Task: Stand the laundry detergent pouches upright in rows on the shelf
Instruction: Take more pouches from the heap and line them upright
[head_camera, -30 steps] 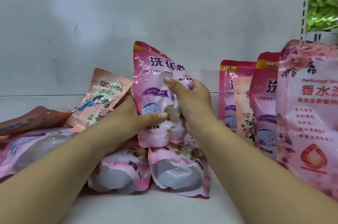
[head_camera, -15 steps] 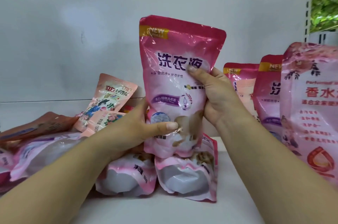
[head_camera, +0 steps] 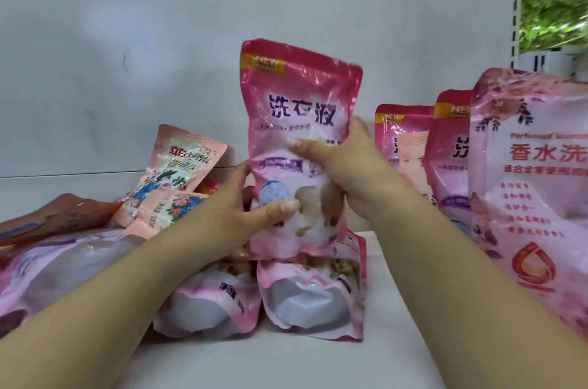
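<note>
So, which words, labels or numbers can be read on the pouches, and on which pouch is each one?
"NEW", "洗衣液": pink plastic pouch held upright by left hand and right hand.
"NEW": two pink pouches standing at the right.
"香水洗": large pale pink pouch at far right; its small lines are blurred.
"立白": peach flowered pouch; the rest is unreadable.

The pink pouch (head_camera: 299,147) held upright is glossy, crinkled plastic film that catches highlights. The lying pouches (head_camera: 313,296) near it show the same shiny film with clear windows. The shelf (head_camera: 286,360) and its back panel (head_camera: 127,54) look smooth, matt white.
</note>
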